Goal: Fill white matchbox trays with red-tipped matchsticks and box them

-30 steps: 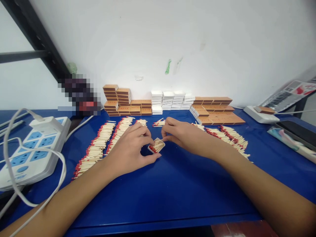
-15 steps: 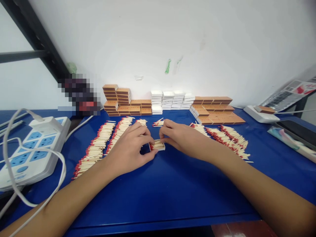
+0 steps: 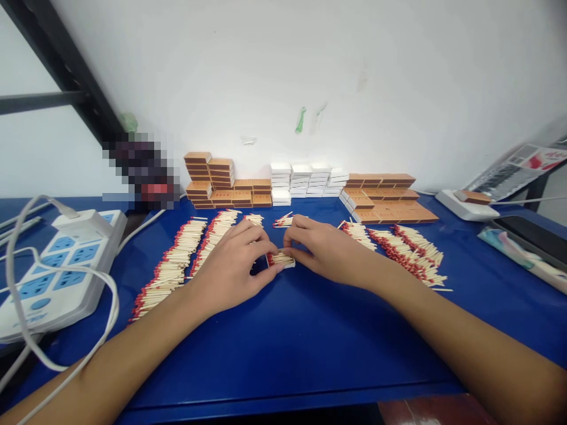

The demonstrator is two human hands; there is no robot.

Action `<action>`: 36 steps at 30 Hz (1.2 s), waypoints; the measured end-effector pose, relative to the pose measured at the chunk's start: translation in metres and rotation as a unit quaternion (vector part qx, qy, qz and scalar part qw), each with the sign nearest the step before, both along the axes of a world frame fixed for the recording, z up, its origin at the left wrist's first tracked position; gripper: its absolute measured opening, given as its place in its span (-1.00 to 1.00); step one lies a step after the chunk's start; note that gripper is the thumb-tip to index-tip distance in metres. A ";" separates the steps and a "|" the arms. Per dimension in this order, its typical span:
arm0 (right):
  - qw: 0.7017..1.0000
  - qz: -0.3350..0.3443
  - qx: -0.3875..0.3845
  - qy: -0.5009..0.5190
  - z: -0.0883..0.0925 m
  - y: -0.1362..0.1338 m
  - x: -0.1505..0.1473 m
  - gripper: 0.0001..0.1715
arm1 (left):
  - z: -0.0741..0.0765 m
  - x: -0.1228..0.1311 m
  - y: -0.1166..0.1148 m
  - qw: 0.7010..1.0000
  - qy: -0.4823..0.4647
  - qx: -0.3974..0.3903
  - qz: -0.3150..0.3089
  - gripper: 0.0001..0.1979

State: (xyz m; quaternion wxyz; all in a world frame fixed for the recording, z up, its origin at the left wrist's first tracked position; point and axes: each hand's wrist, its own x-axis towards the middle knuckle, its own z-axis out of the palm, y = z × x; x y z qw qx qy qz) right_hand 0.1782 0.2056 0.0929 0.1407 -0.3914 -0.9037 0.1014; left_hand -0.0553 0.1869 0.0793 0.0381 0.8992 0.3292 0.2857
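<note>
A small white matchbox tray [image 3: 290,265] filled with red-headed matches [image 3: 279,257] sits on the blue table between both hands. My left hand [image 3: 237,260] grips its left end, thumb along the near side and fingers curled over the far side. At the right end, my right hand [image 3: 321,245] is closed, its thumb and fingers pinched at the pale ends of the matches. Just behind the hands lie a few loose matches [image 3: 282,221]. Long rows of matches [image 3: 175,254] stretch out on the left, and more match piles [image 3: 407,251] lie on the right.
Against the wall stand brown matchboxes [image 3: 234,196], white trays [image 3: 305,180] in stacks, and more brown matchboxes [image 3: 390,203]. A power strip [image 3: 66,260] with looping white cables is at the left, one cable crossing my left forearm. A dark phone [image 3: 531,239] lies at the right.
My right fingertips have shifted slightly left over the tray's right end. The matches in the tray look fuller and sit higher. My left hand keeps its hold.
</note>
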 end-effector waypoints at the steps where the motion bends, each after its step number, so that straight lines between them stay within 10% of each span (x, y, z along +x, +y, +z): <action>1: 1.000 -0.001 0.000 0.004 0.000 0.000 0.000 -0.91 | 0.000 0.000 0.000 1.000 0.001 -0.001 0.002 -0.83; 36: 0.996 -0.070 0.025 0.054 -0.004 0.026 0.017 -0.86 | -0.007 -0.004 0.003 0.998 0.027 0.019 0.044 -0.73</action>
